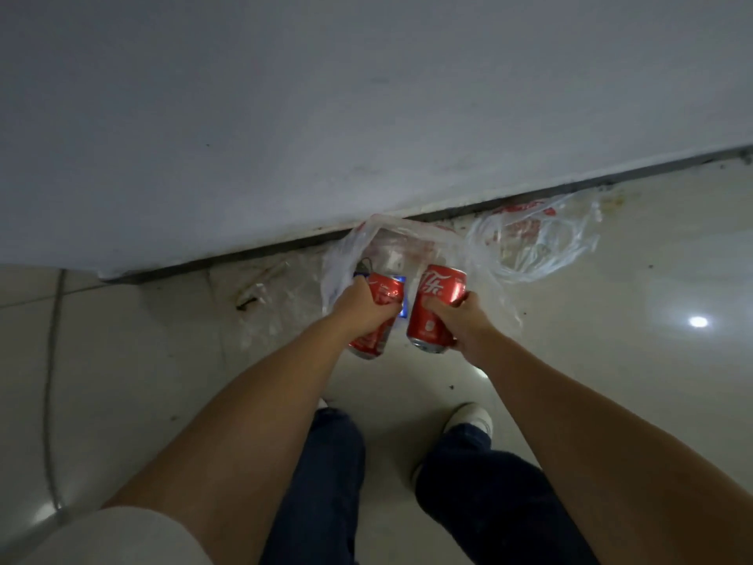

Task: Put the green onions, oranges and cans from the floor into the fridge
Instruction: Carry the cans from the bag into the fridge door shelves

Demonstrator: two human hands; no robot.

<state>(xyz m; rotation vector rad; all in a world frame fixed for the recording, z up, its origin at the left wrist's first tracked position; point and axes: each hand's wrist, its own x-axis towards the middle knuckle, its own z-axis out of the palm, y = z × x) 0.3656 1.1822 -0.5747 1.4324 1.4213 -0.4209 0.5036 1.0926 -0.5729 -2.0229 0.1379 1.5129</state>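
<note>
My left hand [360, 307] is shut on a red cola can [377, 320], held tilted just above the floor. My right hand [460, 316] grips a second red cola can [438, 307] beside it, its white lettering facing me. Both cans are at the mouth of a clear plastic bag [366, 242] that lies against the foot of the wall. A blue can [401, 295] shows partly behind the left can, inside the bag. No green onions or oranges are in view. The fridge is out of view.
A grey wall [326, 116] with a dark baseboard gap runs across the top. A second crumpled clear bag [542, 238] lies to the right. My legs and white shoes [472, 418] stand on the glossy tiled floor [631, 360]. A grey cable [51, 360] runs down the left.
</note>
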